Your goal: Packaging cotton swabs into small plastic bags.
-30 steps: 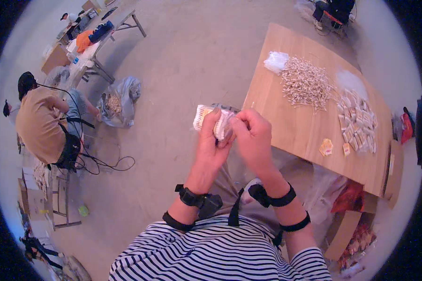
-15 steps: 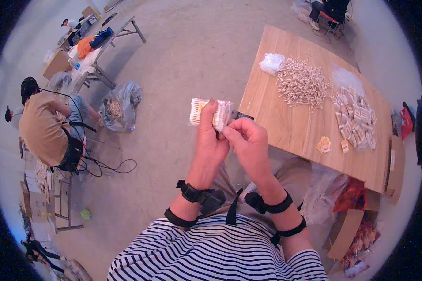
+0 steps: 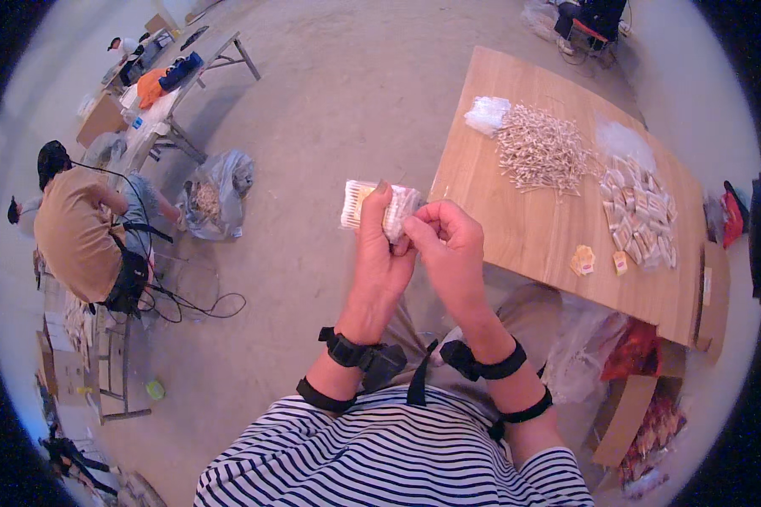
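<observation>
A clear plastic pack of cotton swabs point(image 3: 402, 205) with a yellowish card inside is held up in front of me. My left hand point(image 3: 379, 266) is closed around it, thumb pressed flat across its face. At the pack's right end, my right hand point(image 3: 453, 253) pinches the crinkled plastic between thumb and forefinger. To the right, on the wooden table point(image 3: 503, 224), lie a heap of loose cotton swabs point(image 3: 541, 152) and a pile of filled swab packs point(image 3: 640, 211). Small yellow cards point(image 3: 583, 260) rest near the table's front edge.
Stacked clear bags point(image 3: 488, 115) lie at the table's far left corner, more plastic point(image 3: 624, 145) behind the packs. Cardboard boxes point(image 3: 624, 421) stand below right. At left, a seated person point(image 3: 84, 228) works near a grey plastic bag point(image 3: 220, 198) and a long bench point(image 3: 165, 118).
My right fingers have shifted slightly along the plastic at the pack's right end, which looks more gathered. The left hand keeps its hold, almost unmoved.
</observation>
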Available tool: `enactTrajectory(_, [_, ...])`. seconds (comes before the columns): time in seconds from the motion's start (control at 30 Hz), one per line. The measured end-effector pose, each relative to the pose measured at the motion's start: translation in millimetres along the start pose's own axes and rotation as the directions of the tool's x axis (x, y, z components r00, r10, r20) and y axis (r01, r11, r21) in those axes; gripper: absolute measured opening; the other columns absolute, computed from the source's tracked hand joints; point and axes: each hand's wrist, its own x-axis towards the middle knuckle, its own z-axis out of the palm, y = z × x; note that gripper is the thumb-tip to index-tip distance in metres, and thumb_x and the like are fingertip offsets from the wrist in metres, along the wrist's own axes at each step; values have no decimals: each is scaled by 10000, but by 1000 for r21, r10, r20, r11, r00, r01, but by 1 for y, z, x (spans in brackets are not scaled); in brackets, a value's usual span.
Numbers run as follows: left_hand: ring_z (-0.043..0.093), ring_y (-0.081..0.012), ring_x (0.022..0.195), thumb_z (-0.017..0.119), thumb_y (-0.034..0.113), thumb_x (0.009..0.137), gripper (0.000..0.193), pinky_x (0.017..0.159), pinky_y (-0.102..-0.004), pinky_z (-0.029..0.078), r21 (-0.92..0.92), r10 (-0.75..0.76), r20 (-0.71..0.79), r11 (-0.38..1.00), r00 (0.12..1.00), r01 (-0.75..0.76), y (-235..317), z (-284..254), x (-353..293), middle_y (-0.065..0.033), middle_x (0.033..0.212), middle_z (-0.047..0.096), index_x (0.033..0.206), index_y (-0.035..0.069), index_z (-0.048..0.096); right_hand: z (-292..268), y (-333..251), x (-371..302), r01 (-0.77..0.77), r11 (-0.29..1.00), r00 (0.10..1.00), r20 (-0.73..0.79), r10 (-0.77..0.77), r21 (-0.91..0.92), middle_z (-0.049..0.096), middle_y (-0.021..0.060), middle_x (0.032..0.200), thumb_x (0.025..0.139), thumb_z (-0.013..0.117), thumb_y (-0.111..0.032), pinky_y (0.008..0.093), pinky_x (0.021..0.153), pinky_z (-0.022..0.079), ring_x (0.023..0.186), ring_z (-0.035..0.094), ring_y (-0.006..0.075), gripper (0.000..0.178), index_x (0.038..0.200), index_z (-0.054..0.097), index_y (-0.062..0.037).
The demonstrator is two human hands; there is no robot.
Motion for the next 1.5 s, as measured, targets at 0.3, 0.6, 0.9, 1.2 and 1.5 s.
enactTrajectory(0.3, [646,-195,740,662,344,922,255,653,-349,558,14,-7,-38,1000,999,8,-4,2,2,-49,850,650,952,102,587,0,2,-2,49,999,998,-37,-50,-20,664,75,705,837,703,-86,297,567,502,624,631,130,124,849,619,5])
enactTrajectory(0.6, [596,-123,634,649,333,932,232,517,-275,486,31,-37,55,999,998,35,-1,-2,2,-11,790,634,917,113,580,2,10,2,19,999,998,-54,-18,27,648,72,682,810,689,-57,298,567,498,613,620,127,94,823,618,3])
enactTrajectory(0.9, [550,-86,590,638,340,943,208,469,-244,422,-6,-34,152,999,988,35,0,1,0,22,762,616,887,148,579,-6,3,4,-31,997,999,-7,32,71,637,50,681,848,684,-86,279,567,485,628,605,100,105,832,632,4])
enactTrajectory(1.2, [609,-96,690,582,354,971,230,549,-256,481,121,97,-61,989,993,-89,-8,24,-10,9,820,628,958,124,575,-13,-3,9,-4,983,999,-52,14,185,656,18,825,915,646,-107,245,588,481,702,599,82,112,953,626,-4])
enactTrajectory(1.5, [636,-128,808,592,348,964,282,663,-292,526,211,83,15,974,996,-84,-14,23,-13,-29,931,654,1065,86,602,-13,-2,10,24,995,997,-70,-17,96,662,32,824,882,650,-52,248,642,513,725,615,87,88,949,627,1])
